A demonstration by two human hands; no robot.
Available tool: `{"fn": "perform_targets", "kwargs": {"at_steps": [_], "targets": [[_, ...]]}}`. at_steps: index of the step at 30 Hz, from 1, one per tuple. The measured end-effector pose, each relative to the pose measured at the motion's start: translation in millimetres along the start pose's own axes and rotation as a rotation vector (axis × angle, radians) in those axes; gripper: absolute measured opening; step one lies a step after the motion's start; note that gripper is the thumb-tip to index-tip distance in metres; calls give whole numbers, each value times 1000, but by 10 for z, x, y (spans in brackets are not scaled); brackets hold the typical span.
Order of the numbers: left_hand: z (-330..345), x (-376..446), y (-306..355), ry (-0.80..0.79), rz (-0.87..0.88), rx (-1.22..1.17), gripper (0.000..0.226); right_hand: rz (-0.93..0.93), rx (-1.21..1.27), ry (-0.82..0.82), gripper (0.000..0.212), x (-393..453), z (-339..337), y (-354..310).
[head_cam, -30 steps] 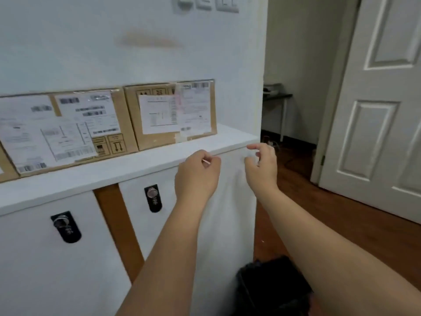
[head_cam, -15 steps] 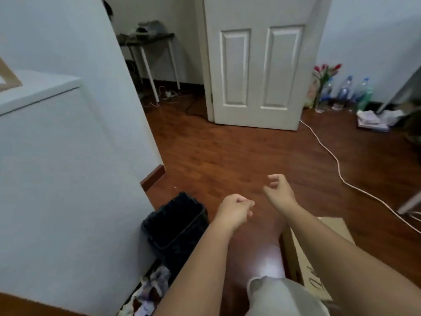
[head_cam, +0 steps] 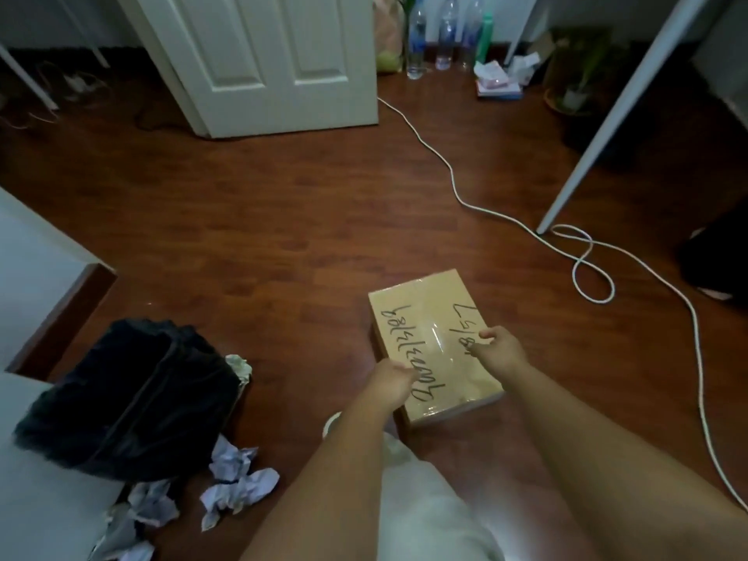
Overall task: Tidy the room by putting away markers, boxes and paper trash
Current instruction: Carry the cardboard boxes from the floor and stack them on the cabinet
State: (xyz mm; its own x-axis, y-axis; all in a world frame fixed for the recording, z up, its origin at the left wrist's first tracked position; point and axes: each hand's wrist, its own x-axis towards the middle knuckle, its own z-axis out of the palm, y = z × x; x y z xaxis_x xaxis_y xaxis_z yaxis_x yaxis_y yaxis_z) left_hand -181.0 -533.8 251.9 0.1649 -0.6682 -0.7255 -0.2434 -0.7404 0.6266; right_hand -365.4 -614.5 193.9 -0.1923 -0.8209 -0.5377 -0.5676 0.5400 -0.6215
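Observation:
A flat cardboard box [head_cam: 425,321] with black handwriting and clear tape lies on the wooden floor in front of me. My left hand [head_cam: 389,383] is curled into a fist at the box's near left edge; I cannot see it gripping the box. My right hand [head_cam: 497,350] hovers over the right side of the box top, fingers loosely bent and slightly apart, holding nothing. Crumpled paper balls [head_cam: 239,477] lie on the floor at lower left, beside a black-lined trash bin [head_cam: 129,394]. No markers are in view.
A white cable [head_cam: 453,176] snakes across the floor to the right, past a white table leg [head_cam: 599,127]. A white door [head_cam: 275,62] stands at the back, with water bottles [head_cam: 445,30], a paper pile [head_cam: 496,81] and a potted plant [head_cam: 574,87]. A white cabinet [head_cam: 24,253] is at left.
My view swung from the shelf with labelled boxes to the floor. Both hands dropped from the shelf edge down to the cardboard box on the floor.

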Motion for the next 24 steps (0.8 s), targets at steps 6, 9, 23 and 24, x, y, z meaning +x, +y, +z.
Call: {"fn": "perform_targets", "kwargs": {"at_steps": [6, 9, 23, 24], "targets": [[312, 430, -383, -18, -84, 7, 9, 106, -69, 34, 65, 303, 21, 570], [429, 546, -526, -47, -151, -92, 32, 146, -23, 12, 55, 376, 82, 796], [721, 919, -833, -72, -361, -444, 136, 320, 235, -77, 53, 756, 330, 1565], [699, 923, -872, -30, -364, -431, 137, 306, 247, -58, 55, 860, 391, 1732]]}}
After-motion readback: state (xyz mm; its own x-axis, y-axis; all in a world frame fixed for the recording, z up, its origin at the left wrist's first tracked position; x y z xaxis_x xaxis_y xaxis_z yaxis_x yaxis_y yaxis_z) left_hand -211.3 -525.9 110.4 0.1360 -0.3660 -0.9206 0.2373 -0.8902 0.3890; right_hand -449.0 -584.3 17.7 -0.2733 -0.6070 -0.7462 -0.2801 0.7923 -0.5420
